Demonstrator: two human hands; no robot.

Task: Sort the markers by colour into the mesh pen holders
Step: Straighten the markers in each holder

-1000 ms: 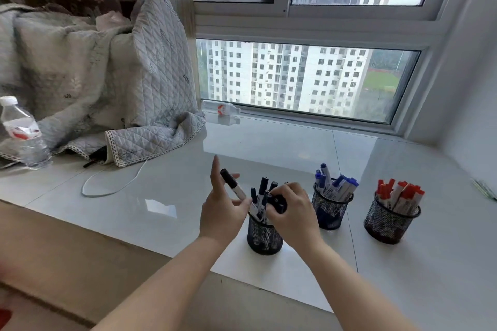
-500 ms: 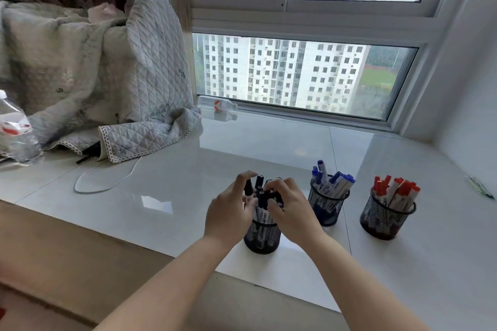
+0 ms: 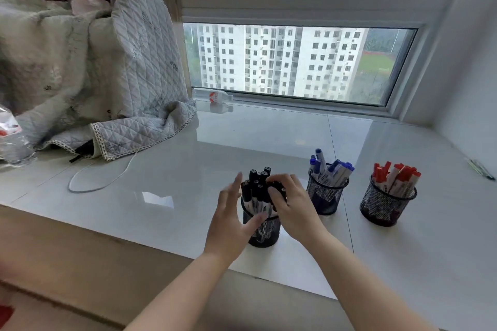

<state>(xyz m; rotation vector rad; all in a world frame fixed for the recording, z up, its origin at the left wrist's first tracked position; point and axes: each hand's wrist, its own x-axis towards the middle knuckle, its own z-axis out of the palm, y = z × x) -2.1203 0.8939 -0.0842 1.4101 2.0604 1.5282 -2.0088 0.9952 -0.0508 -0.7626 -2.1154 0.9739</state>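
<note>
Left hand (image 3: 228, 219) now off the black markers (image 3: 255, 188), fingers spread.

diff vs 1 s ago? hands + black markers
The left hand let go of the black marker it held a second ago; that marker now stands with the black markers in the near mesh holder, and the hand is open, fingers spread beside it. The right hand keeps its grip on the marker tops. The blue holder and red holder are unchanged.
</note>
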